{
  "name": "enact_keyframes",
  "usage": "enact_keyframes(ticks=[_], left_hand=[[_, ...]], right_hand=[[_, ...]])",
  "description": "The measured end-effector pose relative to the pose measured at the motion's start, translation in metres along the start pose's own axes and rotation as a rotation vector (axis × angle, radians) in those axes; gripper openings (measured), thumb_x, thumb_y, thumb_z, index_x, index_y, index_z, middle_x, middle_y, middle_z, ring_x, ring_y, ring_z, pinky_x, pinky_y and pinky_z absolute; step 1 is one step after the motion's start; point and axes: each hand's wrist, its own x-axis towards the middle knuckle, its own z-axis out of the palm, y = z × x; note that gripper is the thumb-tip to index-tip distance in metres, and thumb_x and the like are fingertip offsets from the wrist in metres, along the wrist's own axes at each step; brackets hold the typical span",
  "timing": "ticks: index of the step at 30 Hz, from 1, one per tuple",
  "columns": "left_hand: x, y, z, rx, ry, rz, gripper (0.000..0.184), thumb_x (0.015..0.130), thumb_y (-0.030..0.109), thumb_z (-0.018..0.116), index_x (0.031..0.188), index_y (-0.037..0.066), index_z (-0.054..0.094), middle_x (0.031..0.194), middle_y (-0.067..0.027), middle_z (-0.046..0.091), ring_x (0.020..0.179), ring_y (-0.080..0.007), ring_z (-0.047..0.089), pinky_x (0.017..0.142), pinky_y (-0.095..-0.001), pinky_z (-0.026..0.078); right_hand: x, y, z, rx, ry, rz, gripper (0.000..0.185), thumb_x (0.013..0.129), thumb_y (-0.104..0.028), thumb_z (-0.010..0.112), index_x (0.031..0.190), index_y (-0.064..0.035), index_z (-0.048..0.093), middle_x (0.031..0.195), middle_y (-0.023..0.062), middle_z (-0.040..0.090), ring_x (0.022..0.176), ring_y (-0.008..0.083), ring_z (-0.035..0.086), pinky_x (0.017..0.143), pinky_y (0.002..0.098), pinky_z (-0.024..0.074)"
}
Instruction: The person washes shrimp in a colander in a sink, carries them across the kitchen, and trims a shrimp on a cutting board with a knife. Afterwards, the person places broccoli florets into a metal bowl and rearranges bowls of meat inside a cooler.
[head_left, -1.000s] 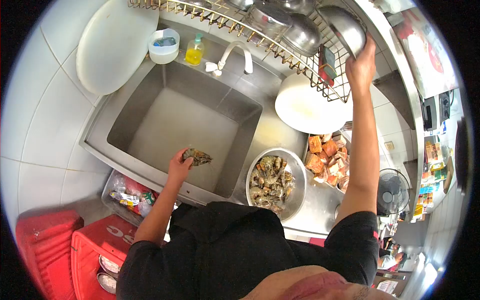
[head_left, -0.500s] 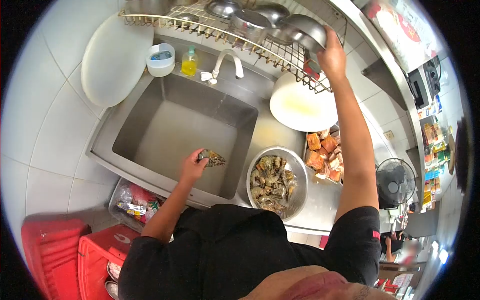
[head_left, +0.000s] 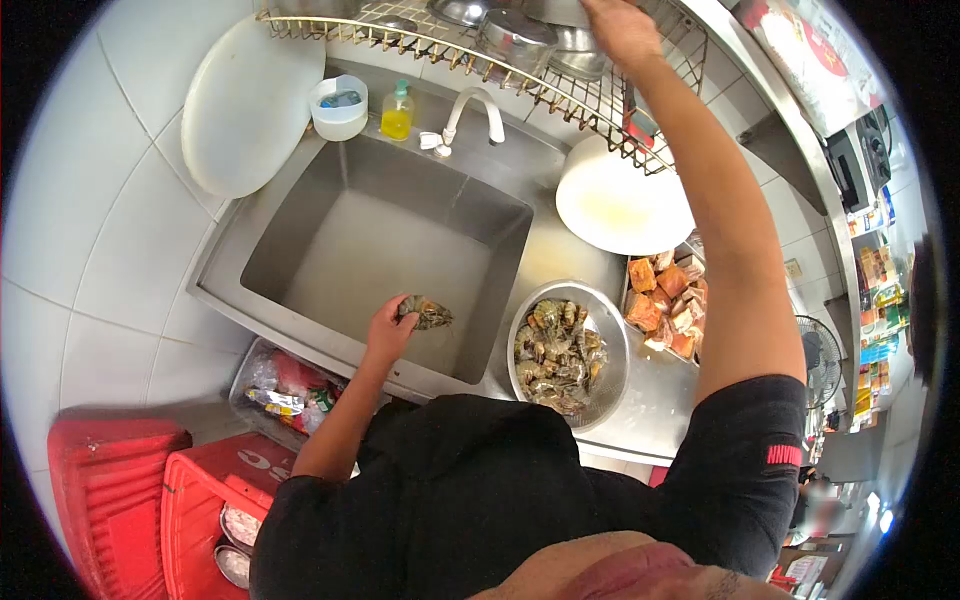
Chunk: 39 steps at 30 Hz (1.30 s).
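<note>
Now, the left hand (head_left: 391, 331) pinches shrimp (head_left: 428, 313) over the sink (head_left: 430, 185), long axis running nine to three, colander (head_left: 613, 375) at that hand's three o'clock. The farther right hand (head_left: 625, 35) is up at one, by a bowl (head_left: 557, 12); grip cropped, can't tell.

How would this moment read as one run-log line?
left hand: holds shrimp over sink | right hand: on metal bowl at wire rack
</note>
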Motion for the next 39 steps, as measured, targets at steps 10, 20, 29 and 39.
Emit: enact_keyframes(ticks=[10, 20, 29, 39], left_hand=[[-0.029, 0.012, -0.029, 0.0, 0.095, -0.079, 0.038, 0.086, 0.006, 0.062, 0.123, 0.001, 0.055, 0.083, -0.0022, 0.059, 0.065, -0.0089, 0.053, 0.058, -0.0236, 0.046], [-0.017, 0.056, -0.029, -0.035, -0.021, -0.088, 0.04, 0.089, 0.006, 0.059, 0.128, 0.002, 0.052, 0.093, -0.003, 0.06, 0.079, -0.0087, 0.057, 0.067, -0.0234, 0.05], [0.039, 0.094, 0.01, -0.063, -0.292, -0.056, 0.039, 0.091, 0.004, 0.054, 0.13, -0.001, 0.048, 0.108, -0.0073, 0.062, 0.088, -0.0109, 0.06, 0.069, -0.0251, 0.051], [0.045, 0.07, 0.159, 0.067, -0.602, 0.003, 0.04, 0.091, 0.001, 0.052, 0.131, 0.0, 0.048, 0.108, -0.0084, 0.061, 0.087, -0.0129, 0.059, 0.067, -0.0261, 0.05]], right_hand=[[-0.045, 0.028, -0.014, -0.016, -0.041, 0.172, 0.064, 0.078, 0.001, 0.051, 0.137, -0.025, 0.041, 0.142, 0.0232, 0.038, 0.117, 0.0404, 0.052, 0.086, 0.0438, 0.0517], [-0.242, 0.006, -0.109, 0.659, 0.304, 0.881, 0.042, 0.077, 0.0, 0.056, 0.118, -0.0068, 0.057, 0.108, 0.0165, 0.063, 0.096, 0.0296, 0.061, 0.085, 0.0382, 0.0488], [-0.506, -0.126, -0.157, 1.219, 0.352, 2.272, 0.04, 0.088, -0.011, 0.05, 0.122, 0.009, 0.046, 0.111, 0.0204, 0.06, 0.099, 0.0315, 0.062, 0.085, 0.0463, 0.0541], [-0.64, -0.181, -0.195, 0.8, 0.477, 2.421, 0.055, 0.097, -0.038, 0.043, 0.125, 0.0089, 0.045, 0.108, 0.0212, 0.063, 0.091, 0.0274, 0.067, 0.074, 0.0395, 0.0578]])
